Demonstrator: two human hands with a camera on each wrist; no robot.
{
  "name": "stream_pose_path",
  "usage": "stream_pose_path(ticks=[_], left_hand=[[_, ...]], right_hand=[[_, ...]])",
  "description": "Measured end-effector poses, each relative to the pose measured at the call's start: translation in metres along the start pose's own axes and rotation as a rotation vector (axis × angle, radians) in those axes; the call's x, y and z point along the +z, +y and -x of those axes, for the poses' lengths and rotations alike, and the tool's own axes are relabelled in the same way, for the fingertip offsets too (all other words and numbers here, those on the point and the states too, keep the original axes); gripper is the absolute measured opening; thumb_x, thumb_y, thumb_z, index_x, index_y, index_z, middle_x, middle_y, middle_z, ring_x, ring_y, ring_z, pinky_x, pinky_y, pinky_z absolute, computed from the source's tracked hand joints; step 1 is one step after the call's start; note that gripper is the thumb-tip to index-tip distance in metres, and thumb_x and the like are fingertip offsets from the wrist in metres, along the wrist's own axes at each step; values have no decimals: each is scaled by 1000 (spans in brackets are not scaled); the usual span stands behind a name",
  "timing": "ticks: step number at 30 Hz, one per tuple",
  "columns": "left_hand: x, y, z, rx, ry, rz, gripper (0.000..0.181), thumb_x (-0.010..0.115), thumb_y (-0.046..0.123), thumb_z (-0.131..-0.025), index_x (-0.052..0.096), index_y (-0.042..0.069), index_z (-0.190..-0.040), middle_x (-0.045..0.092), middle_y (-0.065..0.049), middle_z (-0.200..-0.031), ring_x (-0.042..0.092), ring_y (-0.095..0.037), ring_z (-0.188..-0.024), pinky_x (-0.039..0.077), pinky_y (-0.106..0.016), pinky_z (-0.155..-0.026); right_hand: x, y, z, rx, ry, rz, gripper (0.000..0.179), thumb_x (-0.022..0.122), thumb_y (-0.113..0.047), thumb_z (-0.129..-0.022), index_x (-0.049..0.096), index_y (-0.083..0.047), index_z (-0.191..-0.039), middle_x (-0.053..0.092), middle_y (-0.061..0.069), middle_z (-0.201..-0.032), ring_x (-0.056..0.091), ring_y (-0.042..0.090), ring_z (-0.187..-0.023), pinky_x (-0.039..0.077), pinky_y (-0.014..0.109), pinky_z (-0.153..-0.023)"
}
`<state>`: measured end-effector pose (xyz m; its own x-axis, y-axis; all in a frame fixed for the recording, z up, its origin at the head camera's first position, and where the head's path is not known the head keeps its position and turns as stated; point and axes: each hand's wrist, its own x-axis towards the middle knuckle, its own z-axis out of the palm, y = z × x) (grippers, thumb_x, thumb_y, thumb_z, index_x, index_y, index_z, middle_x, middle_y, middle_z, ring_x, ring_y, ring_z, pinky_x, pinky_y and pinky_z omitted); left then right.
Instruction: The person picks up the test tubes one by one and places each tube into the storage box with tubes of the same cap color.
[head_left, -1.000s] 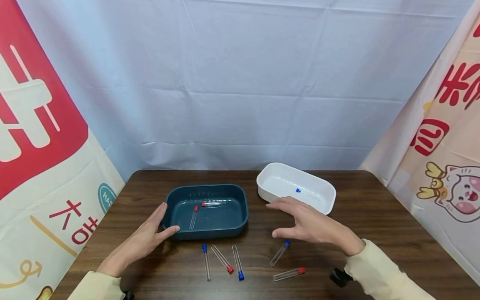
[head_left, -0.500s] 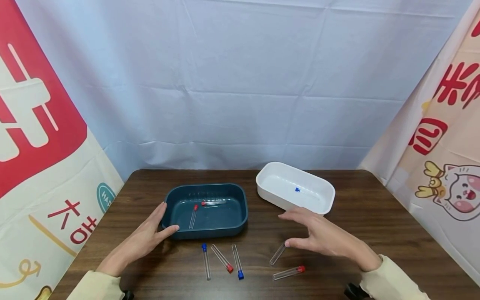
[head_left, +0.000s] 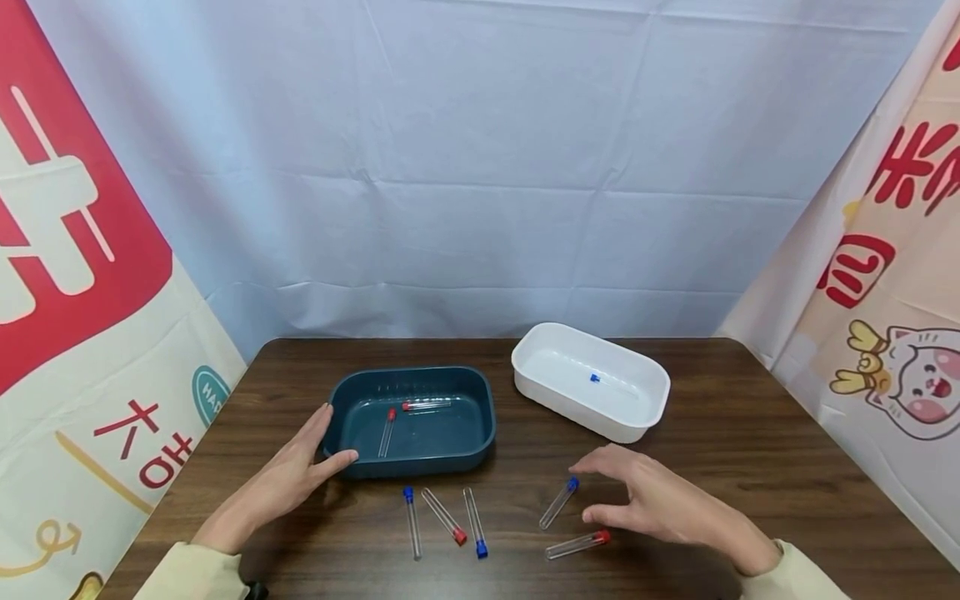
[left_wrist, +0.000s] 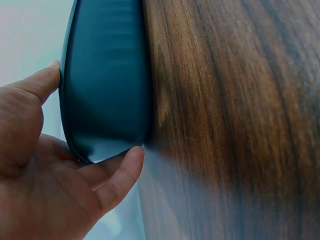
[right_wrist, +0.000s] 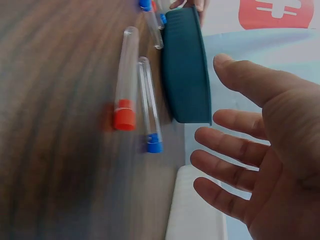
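Note:
My left hand rests on the left front corner of a dark teal plastic tub. Its fingers lie along the side wall and its thumb touches the front rim. My right hand hovers with thumb and fingers apart and nothing between them. Just left of its fingertips lies a blue-capped test tube; a red-capped test tube lies below its thumb. In the right wrist view both of these, the red-capped tube and the blue-capped tube, lie flat on the table to the left of the spread fingers.
In front of the tub lie a blue-capped tube, a red-capped tube and another blue-capped tube. Two red-capped tubes lie inside the tub. A white tub at the back right holds a blue-capped tube.
My right hand has moved from beside the white tub toward the front and right, down near the two tubes on the right. The left hand stays at the teal tub.

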<state>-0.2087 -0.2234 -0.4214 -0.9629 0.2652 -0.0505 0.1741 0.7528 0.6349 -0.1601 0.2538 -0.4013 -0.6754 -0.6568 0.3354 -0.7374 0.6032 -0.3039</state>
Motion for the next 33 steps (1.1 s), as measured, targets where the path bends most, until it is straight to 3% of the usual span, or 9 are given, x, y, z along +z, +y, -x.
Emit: stream_pose_path(ticks=[10, 21, 33], left_hand=[[0, 1, 1, -1, 4, -8, 99, 47, 66, -85, 2, 5, -150, 2, -18, -154, 9, -40, -137, 17, -61, -103], [0, 1, 1, 2, -2, -2, 97, 48, 63, -86, 2, 6, -150, 2, -18, -154, 8, -39, -138, 17, -61, -103], [-1, 1, 1, -1, -1, -6, 100, 47, 67, -84, 2, 6, -150, 2, -18, -154, 8, -39, -138, 17, -61, -103]], right_hand=[[14, 0, 12, -41, -45, -70, 35, 74, -32, -80, 63, -22, -112, 59, -12, -102, 55, 5, -92, 47, 23, -77], [29, 3, 14, 22, -123, -132, 25, 74, -35, -79, 65, -25, -100, 56, -14, -91, 52, 2, -76, 44, 18, -63], [34, 0, 16, 24, -114, -173, 21, 74, -34, -79, 62, -25, -94, 52, -14, -78, 49, -1, -66, 41, 13, -55]])
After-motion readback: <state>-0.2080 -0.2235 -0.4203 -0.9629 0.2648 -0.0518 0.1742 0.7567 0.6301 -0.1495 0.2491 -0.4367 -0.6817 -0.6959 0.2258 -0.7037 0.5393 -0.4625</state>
